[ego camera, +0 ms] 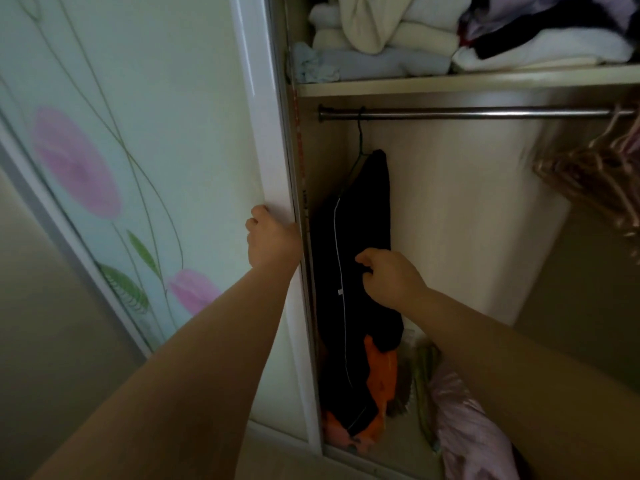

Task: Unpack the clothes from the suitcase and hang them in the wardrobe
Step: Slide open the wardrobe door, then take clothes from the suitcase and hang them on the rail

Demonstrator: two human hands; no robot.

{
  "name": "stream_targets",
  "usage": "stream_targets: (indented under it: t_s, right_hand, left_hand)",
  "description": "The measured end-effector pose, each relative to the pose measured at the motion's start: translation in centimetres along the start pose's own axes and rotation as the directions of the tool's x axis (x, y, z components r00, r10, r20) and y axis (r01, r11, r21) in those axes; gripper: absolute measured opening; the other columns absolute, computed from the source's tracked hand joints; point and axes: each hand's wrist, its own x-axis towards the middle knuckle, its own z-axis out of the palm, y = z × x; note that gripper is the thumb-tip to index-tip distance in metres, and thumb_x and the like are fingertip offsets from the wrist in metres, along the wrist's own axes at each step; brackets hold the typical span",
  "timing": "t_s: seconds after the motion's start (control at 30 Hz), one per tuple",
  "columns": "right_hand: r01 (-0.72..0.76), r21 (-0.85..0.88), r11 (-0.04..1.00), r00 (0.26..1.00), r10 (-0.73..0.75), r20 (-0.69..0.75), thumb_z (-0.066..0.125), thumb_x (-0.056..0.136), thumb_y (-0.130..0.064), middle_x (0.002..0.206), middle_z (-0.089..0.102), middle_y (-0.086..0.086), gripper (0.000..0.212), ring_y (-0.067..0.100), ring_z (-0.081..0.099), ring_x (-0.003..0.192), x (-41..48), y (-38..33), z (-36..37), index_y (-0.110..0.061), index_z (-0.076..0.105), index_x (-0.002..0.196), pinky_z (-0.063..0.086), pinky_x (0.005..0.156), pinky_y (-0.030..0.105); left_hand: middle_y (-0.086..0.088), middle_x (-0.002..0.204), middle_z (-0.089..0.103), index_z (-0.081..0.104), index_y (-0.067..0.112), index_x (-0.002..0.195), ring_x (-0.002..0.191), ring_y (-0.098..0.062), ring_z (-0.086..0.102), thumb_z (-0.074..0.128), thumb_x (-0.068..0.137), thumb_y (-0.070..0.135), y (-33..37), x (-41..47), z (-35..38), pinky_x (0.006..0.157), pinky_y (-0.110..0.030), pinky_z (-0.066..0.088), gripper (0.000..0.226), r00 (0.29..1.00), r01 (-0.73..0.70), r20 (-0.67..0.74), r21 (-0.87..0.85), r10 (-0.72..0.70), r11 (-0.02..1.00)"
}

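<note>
While hung from the rail (485, 113) on a thin dark hanger (361, 140) at the far left of the wardrobe, black garment (349, 244) with a white piping line down its length, draped limp and close against the side wall. Orange cloth (379, 375) showing below its hem; whether part of the same garment cannot be told. Right hand (389, 275) at mid-height of the garment, fingers curled together and pinching a fold of the black fabric. Left hand (272, 237) wrapped over the edge of the sliding door (138, 133), clamped on its white frame. Bunch of empty pinkish hangers (595, 174) far right on the same rail, blurred. Folded linens on the shelf (450, 85) above. Suitcase not in view.

Handling, judged: soft and light, no stiffness of its own, shape given only by the hanger; liable to slide off a thin wire shoulder if tugged downward. Best taken at the hanger hook or shoulders for shifting along the rail; a pinch of loose cloth good only for straightening the drape.
</note>
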Motion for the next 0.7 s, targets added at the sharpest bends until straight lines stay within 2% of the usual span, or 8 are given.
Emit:
stream_targets:
  t_s: [0.07, 0.13, 0.2, 0.27, 0.37, 0.47, 0.57, 0.7]
  right_hand:
    - [-0.002, -0.004, 1.000, 1.000, 0.002, 0.000, 0.045, 0.093, -0.006, 0.137, 0.052, 0.007, 0.044, 0.020, 0.051, 0.123, -0.2, -0.1, 0.0, -0.012, 0.048, 0.136, 0.041, 0.103, 0.029]
    - [-0.025, -0.013, 1.000, 1.000, 0.025, 0.004, 0.044, 0.094, -0.007, 0.139, 0.050, 0.005, 0.042, 0.020, 0.049, 0.125, -0.5, 0.1, -0.2, -0.012, 0.049, 0.136, 0.040, 0.105, 0.028]
    - [-0.078, -0.033, 0.996, 0.997, 0.078, 0.005, 0.045, 0.094, -0.010, 0.135, 0.054, 0.003, 0.037, 0.019, 0.052, 0.121, -1.4, 1.0, -0.4, -0.014, 0.055, 0.130, 0.042, 0.102, 0.028]
    - [-0.111, -0.057, 0.992, 0.994, 0.111, -0.012, 0.048, 0.093, -0.014, 0.127, 0.060, 0.001, 0.032, 0.018, 0.057, 0.113, -2.4, 2.0, -0.7, -0.016, 0.064, 0.120, 0.046, 0.096, 0.027]
    - [-0.204, -0.094, 0.974, 0.979, 0.203, -0.022, 0.051, 0.091, -0.017, 0.121, 0.064, 0.001, 0.028, 0.018, 0.060, 0.107, -5.2, 4.8, -1.2, -0.017, 0.068, 0.114, 0.048, 0.090, 0.027]
    - [-0.378, -0.129, 0.917, 0.926, 0.373, -0.058, 0.053, 0.088, -0.020, 0.120, 0.065, 0.001, 0.028, 0.020, 0.061, 0.104, -8.7, 8.1, -1.9, -0.023, 0.069, 0.111, 0.050, 0.089, 0.029]
    - [-0.590, -0.175, 0.788, 0.807, 0.585, -0.086, 0.053, 0.089, -0.030, 0.124, 0.061, 0.004, 0.027, 0.024, 0.059, 0.111, -13.4, 11.1, -3.1, -0.027, 0.066, 0.113, 0.048, 0.090, 0.031]
    - [-0.772, -0.156, 0.617, 0.636, 0.753, -0.167, 0.047, 0.091, -0.034, 0.125, 0.061, 0.007, 0.032, 0.028, 0.058, 0.114, -21.2, 14.5, -4.7, -0.026, 0.063, 0.117, 0.048, 0.090, 0.034]
  left_hand:
    - [-0.013, 0.128, 0.045, 0.038, 0.008, 0.126, 0.114, -0.032, 0.051, 0.064, 0.087, 0.028, 0.0, -0.6, 0.3, 0.088, -0.042, 0.045, 0.051, 0.993, -0.035, -0.115, -0.033, 0.031, 0.999]
    - [-0.006, 0.111, 0.054, 0.044, 0.013, 0.113, 0.097, -0.025, 0.057, 0.061, 0.088, 0.028, 0.2, -1.3, 0.6, 0.077, -0.037, 0.046, 0.034, 0.981, -0.129, -0.160, -0.097, 0.113, 0.987]
    - [0.001, 0.090, 0.059, 0.047, 0.017, 0.099, 0.079, -0.019, 0.057, 0.056, 0.091, 0.030, 0.5, -2.1, 1.5, 0.067, -0.031, 0.042, 0.018, 0.972, -0.234, -0.032, -0.109, 0.232, 0.966]
    - [0.003, 0.081, 0.060, 0.053, 0.017, 0.092, 0.072, -0.015, 0.056, 0.055, 0.092, 0.034, 0.8, -2.5, 2.7, 0.063, -0.029, 0.044, 0.017, 0.930, -0.309, 0.168, -0.122, 0.326, 0.943]
    - [-0.002, 0.081, 0.065, 0.059, 0.016, 0.086, 0.072, -0.017, 0.062, 0.056, 0.092, 0.034, 1.6, -3.9, 5.5, 0.064, -0.034, 0.053, 0.019, 0.806, -0.359, 0.448, -0.148, 0.387, 0.921]
    - [-0.007, 0.086, 0.068, 0.063, 0.011, 0.083, 0.084, -0.024, 0.065, 0.059, 0.091, 0.025, 2.5, -6.3, 8.7, 0.078, -0.040, 0.057, 0.017, 0.654, -0.378, 0.633, -0.202, 0.415, 0.903]
    - [-0.004, 0.087, 0.068, 0.065, 0.012, 0.081, 0.087, -0.021, 0.064, 0.058, 0.090, 0.018, 3.8, -9.6, 11.5, 0.082, -0.037, 0.056, 0.013, 0.481, -0.456, 0.759, -0.211, 0.439, 0.865]
    - [-0.005, 0.093, 0.071, 0.069, 0.012, 0.084, 0.091, -0.020, 0.064, 0.058, 0.087, 0.014, 5.6, -15.9, 15.0, 0.081, -0.029, 0.052, 0.012, 0.267, -0.596, 0.840, -0.243, 0.473, 0.766]
